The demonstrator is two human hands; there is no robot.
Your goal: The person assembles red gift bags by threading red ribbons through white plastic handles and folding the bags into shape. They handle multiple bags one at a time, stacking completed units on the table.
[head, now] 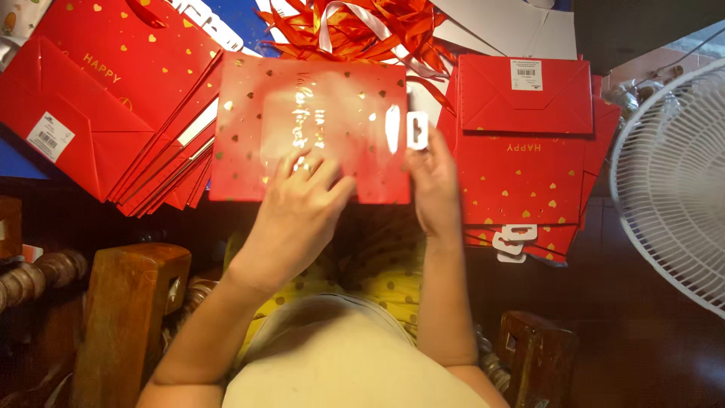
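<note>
A flat red gift bag (302, 113) with gold hearts and shiny gold lettering lies in front of me. My left hand (298, 208) presses flat on its near edge, a ring on one finger. My right hand (432, 181) grips the bag's right edge, fingers beside a white plastic hanger tab (417, 130) at that edge.
A fanned pile of folded red gift bags (113, 98) lies to the left, another stack (525, 151) with white tabs to the right. Red ribbons (362, 26) lie behind. A white fan (672, 181) stands at the right; wooden chair arms (124, 310) below.
</note>
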